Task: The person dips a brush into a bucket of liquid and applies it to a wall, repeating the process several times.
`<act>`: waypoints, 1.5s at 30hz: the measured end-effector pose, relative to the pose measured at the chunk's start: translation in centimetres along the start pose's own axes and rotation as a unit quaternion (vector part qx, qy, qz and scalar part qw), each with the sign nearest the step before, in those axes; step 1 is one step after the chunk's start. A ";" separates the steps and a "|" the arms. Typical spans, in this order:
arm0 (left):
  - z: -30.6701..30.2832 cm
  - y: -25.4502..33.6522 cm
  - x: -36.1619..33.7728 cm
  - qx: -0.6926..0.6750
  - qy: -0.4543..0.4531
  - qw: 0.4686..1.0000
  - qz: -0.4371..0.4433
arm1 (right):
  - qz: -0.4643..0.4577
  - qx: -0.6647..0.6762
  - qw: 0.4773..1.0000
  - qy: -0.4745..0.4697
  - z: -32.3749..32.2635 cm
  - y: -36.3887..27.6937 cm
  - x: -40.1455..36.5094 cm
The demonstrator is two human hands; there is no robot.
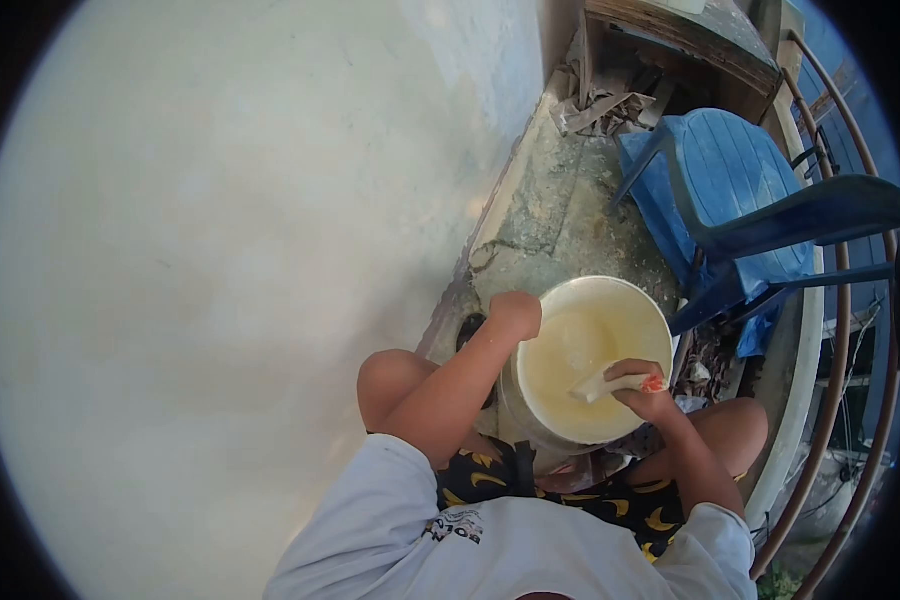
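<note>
We see a blue plastic chair [740, 165] standing beside rusty metal railings [843, 300], a blue tarp [655, 205] partly beneath it, and crumpled cloth [605, 110] lying near a weathered wooden cabinet [690, 45].

The left hand [516, 315] hides its fingers, and the shirt print [457, 526] is unreadably small.

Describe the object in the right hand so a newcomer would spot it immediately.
Find the big round pot between the person's knees. Over its right side, the right hand grips a pale, elongated object, one end pointing left over the yellowish contents. A red patch near its other end sets it apart from the similarly pale pot.
</note>
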State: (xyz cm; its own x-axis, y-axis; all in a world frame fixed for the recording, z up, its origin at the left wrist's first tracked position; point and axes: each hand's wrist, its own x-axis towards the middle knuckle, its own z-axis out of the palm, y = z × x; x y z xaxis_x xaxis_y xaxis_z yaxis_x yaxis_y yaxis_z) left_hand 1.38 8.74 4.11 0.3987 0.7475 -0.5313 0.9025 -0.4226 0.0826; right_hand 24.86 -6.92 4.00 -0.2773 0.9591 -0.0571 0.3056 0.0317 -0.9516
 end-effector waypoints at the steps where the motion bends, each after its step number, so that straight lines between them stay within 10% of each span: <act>1: -0.3 0.0 -0.1 0.001 -0.039 0.999 -0.011 | 0.002 0.055 0.998 0.008 0.1 0.3 -0.1; 9: -3.6 -1.2 -0.9 -0.036 -0.017 0.999 -0.034 | -0.155 -0.130 0.976 0.085 -0.1 -3.1 -0.3; 15: -4.8 -2.4 -1.7 -0.065 -0.003 0.997 -0.048 | 0.069 0.175 0.958 0.217 0.7 -0.4 -1.7; 17: -5.2 -2.8 -2.0 -0.075 -0.001 0.996 -0.056 | 0.126 0.511 0.805 0.274 1.8 2.6 -1.8; 21: -6.1 -4.0 -2.6 -0.086 0.005 0.994 -0.068 | 0.200 0.629 0.712 0.241 3.4 0.1 -1.7; 31: -8.1 -8.1 -5.0 -0.170 -0.004 0.981 -0.093 | 0.070 0.676 0.719 0.147 4.8 -4.2 5.6; 45: -9.0 -6.3 -2.4 -0.128 -0.067 0.985 -0.099 | 0.065 0.487 0.809 0.322 3.2 4.2 39.7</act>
State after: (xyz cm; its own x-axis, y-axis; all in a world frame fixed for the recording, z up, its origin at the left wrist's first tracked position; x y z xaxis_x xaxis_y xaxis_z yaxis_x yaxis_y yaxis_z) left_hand -3.80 14.23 12.48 0.2015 0.7209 -0.6631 0.9786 -0.1200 0.1669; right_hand 12.25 30.40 -3.24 0.3284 0.8941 -0.3046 -0.6553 -0.0166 -0.7552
